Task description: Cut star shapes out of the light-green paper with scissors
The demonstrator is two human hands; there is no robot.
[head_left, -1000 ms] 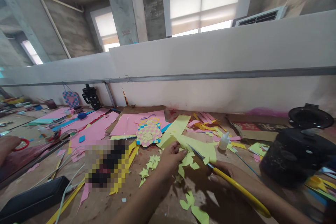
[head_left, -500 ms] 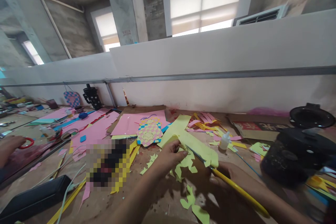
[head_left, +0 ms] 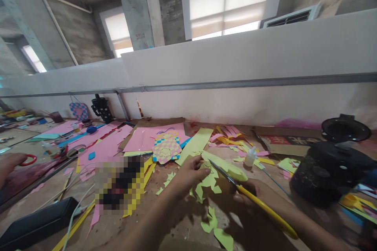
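My left hand (head_left: 188, 175) pinches a sheet of light-green paper (head_left: 226, 167) just above the brown table. Its fingers are closed on the sheet's near edge. My right hand (head_left: 255, 193) grips yellow-handled scissors (head_left: 253, 199), whose blades reach into the green sheet right of my left fingers. A jagged cut part of the sheet (head_left: 207, 185) hangs below the blades. Green offcuts (head_left: 216, 230) lie on the table in front of me.
A woven pink, yellow and blue paper piece (head_left: 166, 147) lies on pink sheets behind. A small white glue bottle (head_left: 250, 157) stands right of it. A black pot (head_left: 326, 172) sits at right, a black box (head_left: 35, 225) at near left. Another person's hand (head_left: 10, 164) holds red scissors far left.
The scissor blades have moved further along the green sheet, and the sheet has dropped lower and flatter. My left hand has turned the paper slightly.
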